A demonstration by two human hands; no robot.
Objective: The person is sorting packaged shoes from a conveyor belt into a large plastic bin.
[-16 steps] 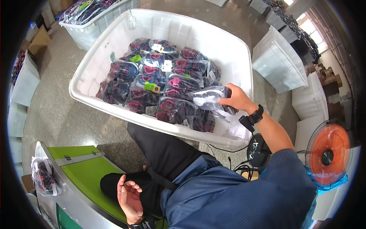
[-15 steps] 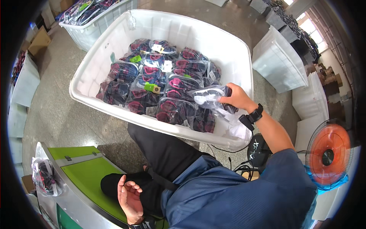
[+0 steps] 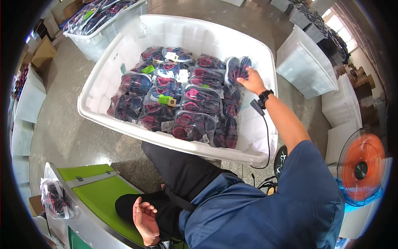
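Across the upper middle of the frame sits a big white plastic tub (image 3: 265, 54) on the grey floor, its bottom covered with clear bags of dark blue and pink shoes. More white tubs (image 3: 304, 62) stand at the upper right, and another filled tub (image 3: 103, 37) lies at the upper left. At the right edge an orange fan (image 3: 362, 168) faces the person. At the lower left is a green-topped bench (image 3: 97, 195), with a small bag of shoes (image 3: 54, 199) hanging off its left end. The person's blue-sleeved arm stretches from the lower right up into the big tub. The right hand (image 3: 251, 82), a black watch (image 3: 264, 97) on its wrist, grasps a bagged pair of shoes (image 3: 236, 68) at the tub's upper right part, held against the other bags just beside the far wall. The left hand (image 3: 145, 213) rests at the lower middle on the dark trouser leg beside the bench, palm up, fingers loosely curled, holding nothing.
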